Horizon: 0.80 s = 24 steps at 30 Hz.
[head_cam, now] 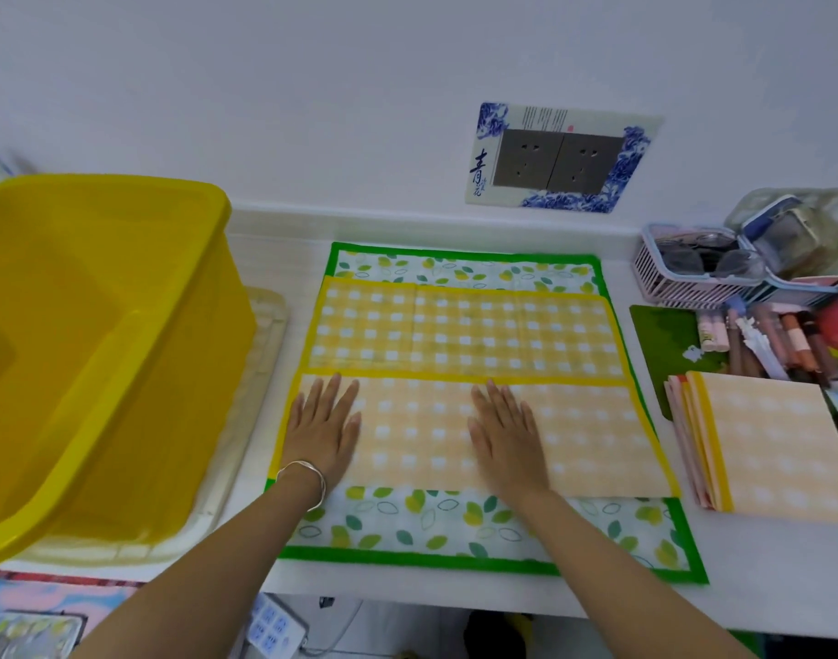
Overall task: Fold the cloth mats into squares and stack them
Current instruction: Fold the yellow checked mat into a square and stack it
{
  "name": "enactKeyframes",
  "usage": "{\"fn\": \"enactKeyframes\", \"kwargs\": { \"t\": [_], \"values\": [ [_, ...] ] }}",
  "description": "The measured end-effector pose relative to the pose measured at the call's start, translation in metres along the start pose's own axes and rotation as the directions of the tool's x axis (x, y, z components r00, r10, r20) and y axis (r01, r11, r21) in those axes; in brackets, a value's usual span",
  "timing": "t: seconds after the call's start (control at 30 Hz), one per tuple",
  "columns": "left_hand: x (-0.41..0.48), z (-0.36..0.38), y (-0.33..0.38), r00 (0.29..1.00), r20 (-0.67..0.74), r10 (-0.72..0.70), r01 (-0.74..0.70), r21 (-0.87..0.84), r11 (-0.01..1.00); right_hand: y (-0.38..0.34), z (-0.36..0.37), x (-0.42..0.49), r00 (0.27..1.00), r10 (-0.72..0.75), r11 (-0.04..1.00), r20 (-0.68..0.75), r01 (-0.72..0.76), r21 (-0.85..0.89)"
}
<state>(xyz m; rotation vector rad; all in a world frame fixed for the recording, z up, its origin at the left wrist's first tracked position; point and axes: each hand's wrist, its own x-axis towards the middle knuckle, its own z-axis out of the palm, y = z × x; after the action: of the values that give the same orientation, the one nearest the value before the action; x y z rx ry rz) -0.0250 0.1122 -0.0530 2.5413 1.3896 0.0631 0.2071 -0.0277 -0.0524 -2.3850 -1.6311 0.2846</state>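
Both grips open: we press our left hand (323, 423) and right hand (505, 432) flat, fingers spread, palms down, nothing clamped. Both rest on the folded-over near half of the yellow mat (460, 335), pale underside showing; left hand at its left end, right hand near the middle. Bracelet (305, 482) on left wrist. Far half of yellow mat lies flat, check side up. Yellow mat sits on top of the green mat (455, 525), leaf print, spread open on the white desk (764, 563). Stack (764, 444) of folded mats just right of the green mat, on the desk, apart from it. Yellow tub (89, 335) to the left, beside the mats. Pink basket (683, 273) and pens (759, 340) far right. Wall socket (557, 161) above the mats.
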Motion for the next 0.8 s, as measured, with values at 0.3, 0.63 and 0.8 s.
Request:
{"fn": "enactKeyframes", "kwargs": {
  "t": [0.3,0.63,0.8],
  "values": [
    [-0.028,-0.001,0.033,0.889,0.021,0.458,-0.459,0.038,0.888,0.059,-0.037,-0.047,0.924,-0.368,0.923,0.099,0.376,-0.079],
    [-0.016,0.003,0.043,0.739,0.106,0.666,-0.673,0.167,0.72,0.086,-0.046,-0.05,0.848,-0.503,0.811,0.164,0.529,-0.251],
    [-0.015,0.005,0.044,0.68,0.103,0.726,-0.721,0.273,0.637,0.083,-0.042,-0.048,0.803,-0.572,0.747,0.164,0.593,-0.3]
  ]
}}
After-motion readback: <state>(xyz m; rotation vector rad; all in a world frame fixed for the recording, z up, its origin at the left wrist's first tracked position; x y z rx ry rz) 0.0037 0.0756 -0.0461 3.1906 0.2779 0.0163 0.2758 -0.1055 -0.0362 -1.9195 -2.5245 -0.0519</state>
